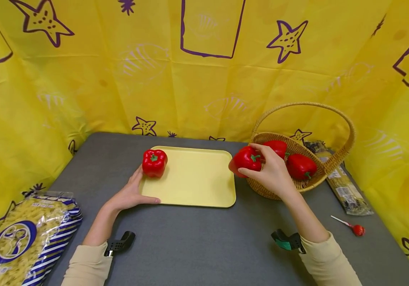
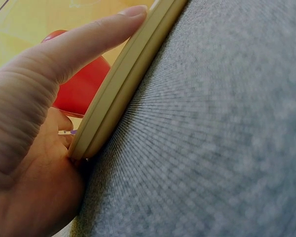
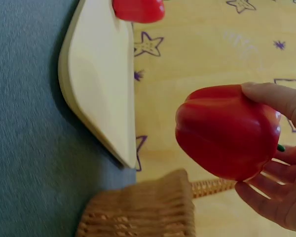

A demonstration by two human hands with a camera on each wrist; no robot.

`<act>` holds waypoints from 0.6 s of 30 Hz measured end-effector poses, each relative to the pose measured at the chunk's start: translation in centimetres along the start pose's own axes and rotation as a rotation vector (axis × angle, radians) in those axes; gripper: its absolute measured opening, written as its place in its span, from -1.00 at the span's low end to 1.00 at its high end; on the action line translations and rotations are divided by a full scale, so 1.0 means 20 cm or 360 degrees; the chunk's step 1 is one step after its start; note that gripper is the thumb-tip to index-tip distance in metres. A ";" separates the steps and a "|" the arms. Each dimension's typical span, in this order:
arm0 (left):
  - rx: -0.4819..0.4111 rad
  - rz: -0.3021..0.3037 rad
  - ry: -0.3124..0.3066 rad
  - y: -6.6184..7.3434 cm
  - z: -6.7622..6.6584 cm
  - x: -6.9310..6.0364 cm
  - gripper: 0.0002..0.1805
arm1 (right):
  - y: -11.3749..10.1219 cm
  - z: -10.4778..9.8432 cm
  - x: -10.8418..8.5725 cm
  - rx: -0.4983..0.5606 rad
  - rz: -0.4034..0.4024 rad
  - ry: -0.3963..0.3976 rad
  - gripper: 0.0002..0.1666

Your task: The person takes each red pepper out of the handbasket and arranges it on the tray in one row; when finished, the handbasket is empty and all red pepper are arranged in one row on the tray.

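A red bell pepper [image 1: 155,163] with a green stem sits at the left end of the pale yellow tray [image 1: 200,178]. My left hand [image 1: 130,194] holds the tray's near left corner, its thumb along the front rim and its fingers by the left side, partly hidden. Another red bell pepper [image 3: 228,132] is in my right hand [image 1: 273,171], gripped between thumb and fingers. That hand is raised between the tray's right end and the wicker basket [image 1: 266,192]. Inside the basket lie more red peppers [image 1: 301,166].
The basket's tall arched handle [image 1: 306,104] rises at the right. A bag of pasta [image 1: 22,238] lies at the left front. Beyond the basket is a long clear packet [image 1: 347,190], with a red lollipop [image 1: 358,230] nearer. A yellow patterned cloth [image 1: 204,87] hangs behind the grey table [image 1: 197,242].
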State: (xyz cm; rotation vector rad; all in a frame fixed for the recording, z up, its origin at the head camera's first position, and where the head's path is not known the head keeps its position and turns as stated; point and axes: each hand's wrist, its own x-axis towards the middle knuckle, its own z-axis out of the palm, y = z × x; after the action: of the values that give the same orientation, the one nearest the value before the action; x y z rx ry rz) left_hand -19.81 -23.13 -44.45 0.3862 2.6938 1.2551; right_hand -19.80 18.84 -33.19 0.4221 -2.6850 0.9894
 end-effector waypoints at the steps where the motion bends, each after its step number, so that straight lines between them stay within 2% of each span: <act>1: 0.0000 0.0001 0.0002 0.00 0.00 0.00 0.44 | 0.00 0.01 0.00 0.0003 -0.0009 -0.0007 -0.09; 18: -0.0019 0.0037 0.0015 0.00 0.00 0.00 0.42 | -0.07 0.27 0.07 0.0131 -0.0084 -0.0129 -0.13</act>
State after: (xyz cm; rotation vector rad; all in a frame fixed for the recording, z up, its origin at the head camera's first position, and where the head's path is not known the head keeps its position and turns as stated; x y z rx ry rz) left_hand -19.80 -23.09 -44.37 0.4126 2.6960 1.2815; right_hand -21.28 14.10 -35.87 0.5579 -2.6958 1.0933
